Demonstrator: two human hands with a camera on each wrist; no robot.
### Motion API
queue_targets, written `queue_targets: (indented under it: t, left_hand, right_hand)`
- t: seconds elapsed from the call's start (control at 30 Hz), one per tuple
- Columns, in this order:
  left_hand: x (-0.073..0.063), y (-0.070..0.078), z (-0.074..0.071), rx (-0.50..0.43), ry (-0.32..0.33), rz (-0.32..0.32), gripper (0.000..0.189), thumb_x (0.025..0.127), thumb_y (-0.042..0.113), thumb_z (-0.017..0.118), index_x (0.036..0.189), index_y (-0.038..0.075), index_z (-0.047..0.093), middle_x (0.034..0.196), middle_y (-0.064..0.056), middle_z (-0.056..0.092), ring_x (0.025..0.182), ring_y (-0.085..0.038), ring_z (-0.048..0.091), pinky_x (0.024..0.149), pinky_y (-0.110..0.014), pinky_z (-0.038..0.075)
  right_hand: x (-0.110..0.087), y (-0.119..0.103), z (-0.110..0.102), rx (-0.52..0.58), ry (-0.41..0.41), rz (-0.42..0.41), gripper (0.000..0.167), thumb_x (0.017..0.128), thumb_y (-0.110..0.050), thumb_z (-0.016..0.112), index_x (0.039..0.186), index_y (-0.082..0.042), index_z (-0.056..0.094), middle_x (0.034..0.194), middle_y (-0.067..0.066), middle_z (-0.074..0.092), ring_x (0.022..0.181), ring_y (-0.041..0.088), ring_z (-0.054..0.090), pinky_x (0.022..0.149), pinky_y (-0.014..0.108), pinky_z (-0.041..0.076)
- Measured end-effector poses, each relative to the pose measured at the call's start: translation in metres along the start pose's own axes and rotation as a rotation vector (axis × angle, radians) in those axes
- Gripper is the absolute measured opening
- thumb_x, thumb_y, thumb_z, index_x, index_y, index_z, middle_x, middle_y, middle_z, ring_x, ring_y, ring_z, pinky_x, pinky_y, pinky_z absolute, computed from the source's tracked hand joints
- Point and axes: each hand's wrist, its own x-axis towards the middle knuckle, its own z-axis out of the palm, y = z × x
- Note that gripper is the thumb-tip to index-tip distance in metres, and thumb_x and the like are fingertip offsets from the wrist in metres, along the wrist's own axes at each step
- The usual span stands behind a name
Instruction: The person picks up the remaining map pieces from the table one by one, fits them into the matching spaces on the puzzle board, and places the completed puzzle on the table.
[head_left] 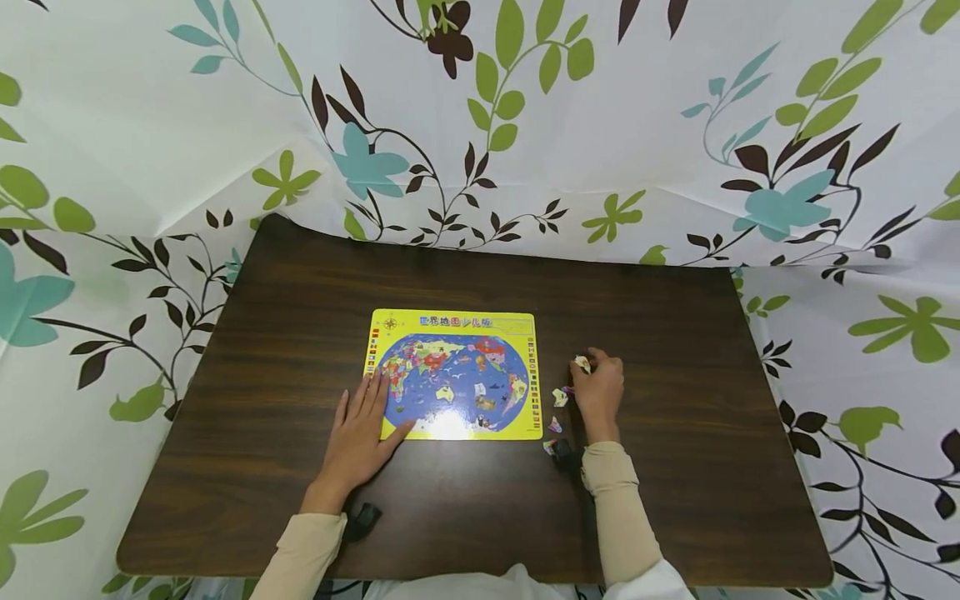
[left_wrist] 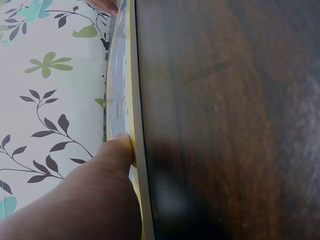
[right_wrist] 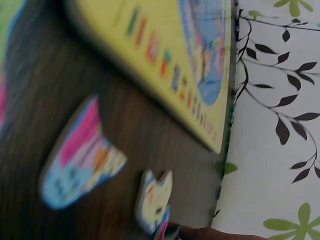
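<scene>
A yellow-bordered world map puzzle board (head_left: 457,322) with a blue oval map lies flat on the table. My left hand (head_left: 362,437) rests with straight fingers on its left edge, the thumb along the bottom border; the left wrist view shows that thumb (left_wrist: 117,152) pressed on the rim. To the right of the board, my right hand (head_left: 600,387) pinches a small cream puzzle piece (head_left: 582,364) between thumb and fingers. Closer to the board lie a cream puzzle piece (head_left: 560,397), a pink-and-blue puzzle piece (right_wrist: 82,155) and another colourful piece (head_left: 549,448).
The dark wooden table (head_left: 262,375) reaches well past the board on both sides. Behind it hangs a white leaf-patterned cloth (head_left: 637,100). Black wrist devices sit beneath the left wrist (head_left: 363,521) and the right wrist (head_left: 562,455), the latter overlapping the nearest piece.
</scene>
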Motion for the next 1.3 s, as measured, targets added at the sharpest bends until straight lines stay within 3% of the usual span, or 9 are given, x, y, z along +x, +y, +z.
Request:
queue_targets:
  t: [0.13, 0.43, 0.63, 0.77, 0.93, 1.1, 1.3]
  left_hand:
    - [0.000, 0.000, 0.000, 0.000, -0.003, -0.007, 0.094, 0.102, 0.060, 0.053, 0.166, 0.005, 0.013, 0.173, -0.015, 0.009, 0.160, -0.033, 0.003, 0.125, -0.059, -0.003]
    - [0.000, 0.001, 0.002, -0.001, 0.002, -0.004, 0.094, 0.102, 0.061, 0.052, 0.166, 0.005, 0.013, 0.173, -0.015, 0.010, 0.160, -0.034, 0.004, 0.125, -0.059, -0.003]
    - [0.002, 0.001, 0.002, -0.011, 0.013, 0.007, 0.093, 0.102, 0.060, 0.053, 0.166, 0.006, 0.014, 0.173, -0.015, 0.011, 0.159, -0.034, 0.005, 0.125, -0.059, -0.003]
    - [0.003, 0.002, -0.001, 0.000, 0.001, -0.003, 0.094, 0.101, 0.061, 0.053, 0.166, 0.006, 0.012, 0.173, -0.015, 0.010, 0.160, -0.033, 0.003, 0.125, -0.059, -0.004]
    - [0.002, 0.000, -0.002, 0.014, -0.017, -0.023, 0.094, 0.102, 0.061, 0.052, 0.166, 0.005, 0.012, 0.173, -0.015, 0.008, 0.160, -0.034, 0.003, 0.125, -0.059, -0.004]
    - [0.002, 0.001, -0.002, 0.017, -0.018, -0.017, 0.094, 0.102, 0.062, 0.051, 0.166, 0.006, 0.012, 0.173, -0.015, 0.009, 0.160, -0.034, 0.003, 0.125, -0.060, -0.003]
    - [0.002, 0.002, -0.001, 0.018, -0.037, -0.027, 0.095, 0.101, 0.063, 0.050, 0.166, 0.005, 0.011, 0.173, -0.015, 0.008, 0.160, -0.034, 0.001, 0.125, -0.059, -0.005]
  right_hand:
    - [0.002, 0.006, -0.003, -0.004, -0.006, 0.014, 0.041, 0.098, -0.014, 0.073, 0.132, 0.007, 0.065, 0.123, 0.029, 0.056, 0.114, 0.048, 0.056, 0.099, 0.060, 0.047]
    - [0.003, 0.005, -0.006, 0.032, 0.001, 0.050, 0.018, 0.099, -0.012, 0.071, 0.108, 0.003, 0.075, 0.121, 0.026, 0.061, 0.116, 0.046, 0.058, 0.100, 0.061, 0.047]
    - [0.002, 0.006, -0.019, 0.039, 0.001, 0.041, 0.025, 0.097, -0.007, 0.070, 0.120, 0.004, 0.072, 0.123, 0.028, 0.061, 0.120, 0.047, 0.057, 0.104, 0.061, 0.044]
    - [0.004, 0.010, -0.031, -0.013, -0.035, 0.002, 0.031, 0.094, -0.005, 0.071, 0.123, 0.007, 0.070, 0.122, 0.031, 0.066, 0.119, 0.048, 0.060, 0.103, 0.060, 0.046]
    - [0.004, 0.016, -0.036, -0.058, -0.091, -0.039, 0.030, 0.093, -0.008, 0.076, 0.118, 0.007, 0.073, 0.118, 0.028, 0.070, 0.115, 0.047, 0.063, 0.100, 0.059, 0.047]
    - [0.003, 0.018, -0.032, -0.045, -0.039, -0.024, 0.021, 0.093, -0.009, 0.076, 0.109, 0.004, 0.077, 0.109, 0.025, 0.073, 0.106, 0.044, 0.065, 0.093, 0.059, 0.048]
    - [0.005, 0.020, -0.031, -0.022, -0.040, 0.001, 0.022, 0.091, -0.009, 0.078, 0.107, 0.006, 0.075, 0.109, 0.027, 0.069, 0.108, 0.046, 0.062, 0.095, 0.058, 0.047]
